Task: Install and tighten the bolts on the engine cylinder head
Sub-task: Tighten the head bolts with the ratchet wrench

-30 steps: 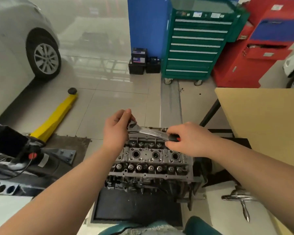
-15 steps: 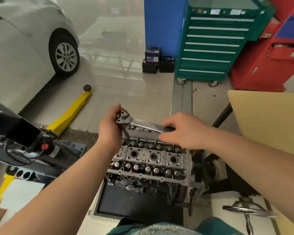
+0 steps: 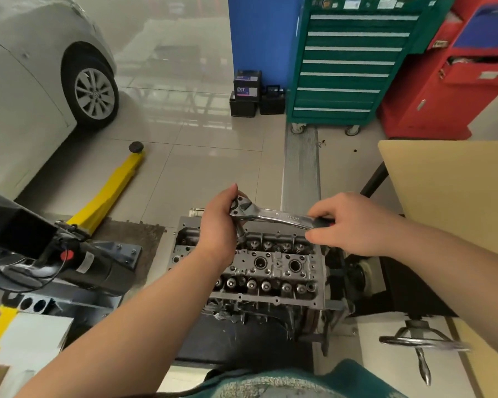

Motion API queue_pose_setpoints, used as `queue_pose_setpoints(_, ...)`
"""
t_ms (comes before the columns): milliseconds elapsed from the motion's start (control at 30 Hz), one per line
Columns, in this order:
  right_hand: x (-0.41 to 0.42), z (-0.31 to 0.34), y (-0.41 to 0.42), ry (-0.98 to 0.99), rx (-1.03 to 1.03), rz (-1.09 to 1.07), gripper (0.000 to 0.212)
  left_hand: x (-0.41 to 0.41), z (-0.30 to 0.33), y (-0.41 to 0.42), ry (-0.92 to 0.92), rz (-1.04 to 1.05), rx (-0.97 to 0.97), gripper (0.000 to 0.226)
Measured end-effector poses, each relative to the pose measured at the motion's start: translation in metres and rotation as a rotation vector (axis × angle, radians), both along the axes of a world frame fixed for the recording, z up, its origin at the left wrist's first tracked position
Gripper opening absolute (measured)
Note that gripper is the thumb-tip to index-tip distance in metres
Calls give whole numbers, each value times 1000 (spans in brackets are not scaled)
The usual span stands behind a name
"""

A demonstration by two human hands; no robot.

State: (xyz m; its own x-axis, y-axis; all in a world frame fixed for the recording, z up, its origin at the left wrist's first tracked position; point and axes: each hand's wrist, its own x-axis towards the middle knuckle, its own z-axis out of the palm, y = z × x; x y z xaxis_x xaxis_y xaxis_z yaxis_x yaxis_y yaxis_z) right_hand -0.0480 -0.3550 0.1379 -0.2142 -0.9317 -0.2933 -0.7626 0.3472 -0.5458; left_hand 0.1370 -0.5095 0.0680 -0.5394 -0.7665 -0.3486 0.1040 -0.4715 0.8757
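A grey engine cylinder head [image 3: 273,268] sits on a stand below me, its valve springs and plug holes facing up. A chrome ratchet wrench [image 3: 273,215] lies across its far edge, with a socket extension running down from the ratchet's head into the cylinder head near the far left. My left hand [image 3: 217,225] wraps around the ratchet's head and the top of the extension. My right hand [image 3: 348,224] grips the dark handle at the wrench's right end. The bolt under the socket is hidden.
A tan table [image 3: 454,202] stands at the right, with the stand's hand wheel [image 3: 420,343] below it. A yellow lift arm [image 3: 107,191] and black lift base [image 3: 41,254] lie to the left. Behind are a silver car [image 3: 35,70], a green tool cabinet [image 3: 351,61] and a red cabinet [image 3: 454,76].
The view has shifted so the engine and hands sit further right. Both hands kept hold of the wrench, whose head rose slightly at the left hand.
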Motion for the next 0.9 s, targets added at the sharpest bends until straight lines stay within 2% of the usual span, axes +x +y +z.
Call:
queue_pose_setpoints(233, -5, -8, 7, -33, 1, -24, 16, -4, -5, 1, -52, -35, -56, 35)
queue_pose_setpoints(567, -9, -15, 9, 42, 25, 43, 14, 0, -17, 9, -59, -37, -113, 34)
queue_pose_setpoints(633, -14, -13, 7, 109, 22, 90, 16, -2, -16, 9, -63, -29, -132, 34)
queue_pose_setpoints(767, -32, -7, -15, 375, -58, 208, 25, -3, -18, 18, -124, 19, -278, 32)
queue_pose_setpoints(833, -38, -1, -27, 414, -79, 233, 26, -2, -19, 24, -201, 69, -406, 26)
queue_pose_setpoints(900, -41, 3, -30, 451, -65, 241, 23, -2, -17, 29, -188, 174, -425, 28)
